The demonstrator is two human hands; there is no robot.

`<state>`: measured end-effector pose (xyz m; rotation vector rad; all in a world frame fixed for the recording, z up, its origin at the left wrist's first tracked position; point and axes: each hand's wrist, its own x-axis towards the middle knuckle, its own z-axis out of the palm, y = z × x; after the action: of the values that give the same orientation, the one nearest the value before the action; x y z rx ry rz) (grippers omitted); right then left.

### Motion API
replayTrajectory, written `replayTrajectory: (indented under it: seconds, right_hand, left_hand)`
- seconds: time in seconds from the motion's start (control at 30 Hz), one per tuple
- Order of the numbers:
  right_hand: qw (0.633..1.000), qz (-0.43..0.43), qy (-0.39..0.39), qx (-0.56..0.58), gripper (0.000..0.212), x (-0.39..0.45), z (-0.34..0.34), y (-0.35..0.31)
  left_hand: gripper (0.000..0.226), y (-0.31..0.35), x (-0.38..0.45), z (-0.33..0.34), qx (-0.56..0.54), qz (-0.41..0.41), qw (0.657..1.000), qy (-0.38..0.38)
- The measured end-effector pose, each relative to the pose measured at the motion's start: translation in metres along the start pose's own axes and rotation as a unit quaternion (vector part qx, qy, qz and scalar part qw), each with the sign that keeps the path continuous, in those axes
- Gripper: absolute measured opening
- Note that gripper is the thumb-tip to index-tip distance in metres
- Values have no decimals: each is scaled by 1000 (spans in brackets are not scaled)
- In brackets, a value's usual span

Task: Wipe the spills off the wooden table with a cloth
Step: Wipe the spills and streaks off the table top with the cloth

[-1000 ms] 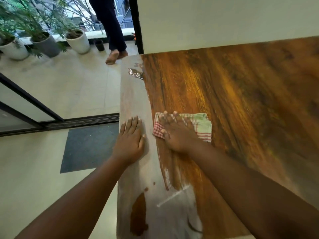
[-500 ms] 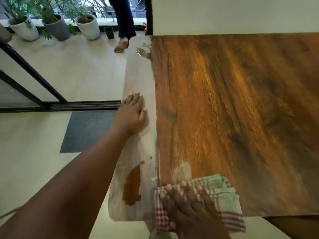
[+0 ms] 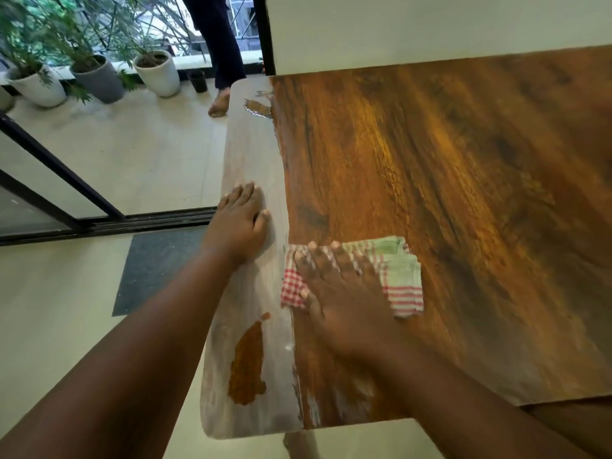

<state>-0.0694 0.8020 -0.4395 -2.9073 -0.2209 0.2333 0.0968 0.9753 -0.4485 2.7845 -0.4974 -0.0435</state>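
The wooden table (image 3: 447, 193) fills the right of the head view, with a pale glare strip along its left edge. My right hand (image 3: 337, 293) lies flat on a folded red, white and green checked cloth (image 3: 402, 276) and presses it onto the wood beside that strip. My left hand (image 3: 240, 223) rests flat on the pale strip, fingers together, holding nothing. A brown spill (image 3: 247, 362) sits on the strip near the front corner, below and left of the cloth. A clear puddle (image 3: 260, 107) glints at the far left corner.
A white wall (image 3: 430, 28) borders the table's far side. Left of the table lie a tiled floor, a dark mat (image 3: 159, 266) and a sliding door track. Potted plants (image 3: 155, 71) stand beyond it, and a person's legs (image 3: 222, 61) are near the far corner.
My right hand first pulled the cloth back to the table's front edge, then pushed it forward again to mid-table. My left hand stayed flat on the left strip.
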Motion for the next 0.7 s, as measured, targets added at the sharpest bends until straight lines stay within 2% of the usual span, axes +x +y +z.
replayTrajectory:
  seconds: [0.2,0.3,0.43,0.53,0.6,0.7]
  right_hand:
    - [999,-35,-31,9,52,-107,7,-16]
    - [998,-27,-40,27,55,-83,2,-11]
    - [999,20,25,19,58,8,-4,3]
    - [999,40,5,-10,58,63,-14,7]
    - [999,37,1,-19,58,58,-13,3]
    - [1000,8,-2,-6,59,-6,-4,-10]
  left_hand:
    - [55,0,0,0,0,6,1000,-8]
    - [55,-1,0,1,3,4,1000,-5]
    - [55,-2,1,3,7,4,1000,1]
    - [55,-3,2,4,11,6,1000,4]
    - [55,-3,2,3,11,6,1000,4]
    - [56,-1,2,0,10,8,1000,-10]
